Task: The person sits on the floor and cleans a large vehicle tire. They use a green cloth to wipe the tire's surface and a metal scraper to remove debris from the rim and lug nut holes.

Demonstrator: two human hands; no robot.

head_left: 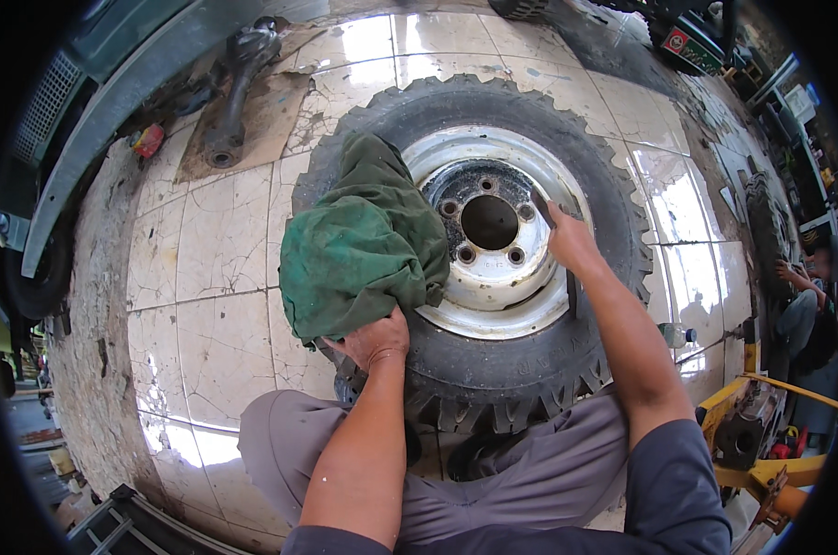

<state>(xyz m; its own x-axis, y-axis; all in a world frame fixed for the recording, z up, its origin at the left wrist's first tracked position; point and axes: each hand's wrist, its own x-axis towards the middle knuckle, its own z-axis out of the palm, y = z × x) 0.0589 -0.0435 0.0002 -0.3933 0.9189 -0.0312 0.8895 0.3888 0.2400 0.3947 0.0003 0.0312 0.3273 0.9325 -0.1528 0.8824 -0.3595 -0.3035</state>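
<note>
A large knobby tyre (456, 106) lies flat on the floor before my knees, fitted on a silver wheel rim (502, 277) with a ring of bolt holes around a centre hole. Bunched green cloth (363, 231) covers the tyre's left side and part of the rim. My left hand (375, 339) grips the cloth's near edge, its fingers partly hidden under the folds. Over the right side of the rim, my right hand (570, 239) is closed around a dark, narrow bar (573, 294). One end of it shows above the fist, the other below, near the rim's edge.
At the upper left, a metal shaft part (231, 120) lies on cardboard (269, 125) beside a vehicle. A clear bottle (676, 335) and a yellow metal frame (729, 402) are at the right. Farther right, another person (801, 296) crouches near another tyre (769, 217).
</note>
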